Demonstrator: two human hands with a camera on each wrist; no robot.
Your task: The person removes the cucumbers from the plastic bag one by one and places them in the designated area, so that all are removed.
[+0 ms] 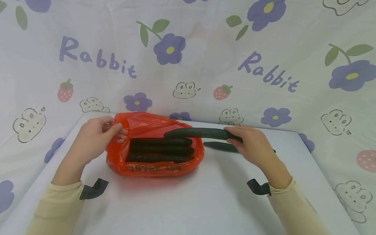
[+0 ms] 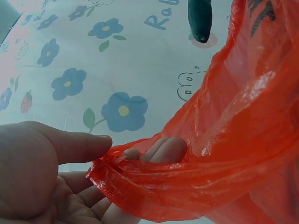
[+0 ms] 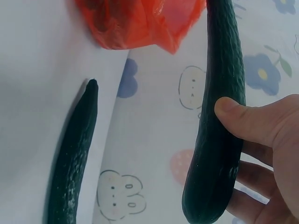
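An orange-red plastic bag (image 1: pixel 152 163) lies on the white table (image 1: pixel 188 202) with three dark green cucumbers (image 1: pixel 160 150) inside. My left hand (image 1: pixel 97 137) pinches the bag's rim (image 2: pixel 140 175) at its left opening, thumb on top and fingers inside. My right hand (image 1: pixel 249 143) grips another cucumber (image 1: pixel 196 132) by its right end and holds it level above the bag's right side; the same cucumber (image 3: pixel 219 121) fills the right wrist view. One more cucumber (image 1: pixel 220 146) lies on the table behind that hand, also seen as the loose cucumber (image 3: pixel 72 158).
A cloth printed with flowers, rabbits and strawberries (image 1: pixel 188 65) hangs behind and drapes the sides. The table's far edge (image 1: pixel 264 130) runs just behind the bag. Black wrist straps (image 1: pixel 94 189) sit at both sleeves.
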